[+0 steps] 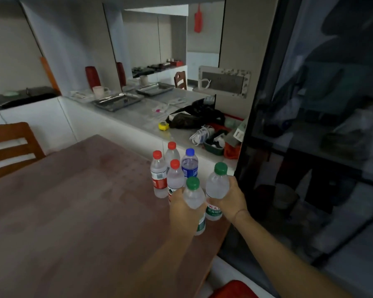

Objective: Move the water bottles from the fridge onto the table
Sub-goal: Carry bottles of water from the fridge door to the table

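Note:
My left hand (pixel 182 208) grips a green-capped water bottle (pixel 193 195) and my right hand (pixel 230 200) grips a second green-capped bottle (pixel 217 186). Both bottles are upright at the right edge of the brown wooden table (pixel 78 207); whether their bases touch the top I cannot tell. Just behind them stand three red-capped bottles (pixel 158 175) and a blue-capped bottle (pixel 190 162) in a tight cluster on the table. The dark glass fridge door (pixel 314 117) is on the right, shut, with dim shelves behind it.
A white counter (pixel 142 112) behind the table carries metal trays (pixel 117 101), a mug, a black bag, a yellow tape measure and a green basket. A wooden chair (pixel 11 145) is at the table's left. A red seat (pixel 235 290) sits low right.

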A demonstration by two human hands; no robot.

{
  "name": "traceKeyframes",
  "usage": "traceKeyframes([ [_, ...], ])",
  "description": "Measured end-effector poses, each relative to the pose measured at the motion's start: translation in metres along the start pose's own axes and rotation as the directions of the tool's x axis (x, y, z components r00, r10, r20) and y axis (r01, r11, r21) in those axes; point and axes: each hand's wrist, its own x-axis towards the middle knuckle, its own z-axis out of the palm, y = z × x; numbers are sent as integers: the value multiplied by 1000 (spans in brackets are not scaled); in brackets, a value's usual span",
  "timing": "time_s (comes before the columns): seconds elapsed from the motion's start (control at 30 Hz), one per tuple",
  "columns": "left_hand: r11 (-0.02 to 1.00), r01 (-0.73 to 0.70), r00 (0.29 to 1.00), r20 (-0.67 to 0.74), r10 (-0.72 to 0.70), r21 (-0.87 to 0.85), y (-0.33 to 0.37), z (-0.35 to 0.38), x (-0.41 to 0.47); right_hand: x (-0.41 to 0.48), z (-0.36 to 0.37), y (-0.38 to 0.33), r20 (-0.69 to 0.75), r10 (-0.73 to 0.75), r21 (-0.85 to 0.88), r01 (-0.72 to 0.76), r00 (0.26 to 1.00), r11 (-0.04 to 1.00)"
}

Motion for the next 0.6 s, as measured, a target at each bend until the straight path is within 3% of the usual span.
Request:
traceKeyframes([
  [0.27, 997, 13, 998, -68, -8, 74, -27, 35, 38, 55, 26, 24, -33, 81, -88, -83, 996, 993],
  [0.43, 994, -41, 993, -105, 52, 103, -33, 46, 52, 78, 33, 34, -11, 99, -119, -99, 995, 988],
  [0.6, 998, -3, 994, -110, 10, 68, -43, 53, 60, 99, 44, 42, 30, 115, -149, -110, 993, 983],
])
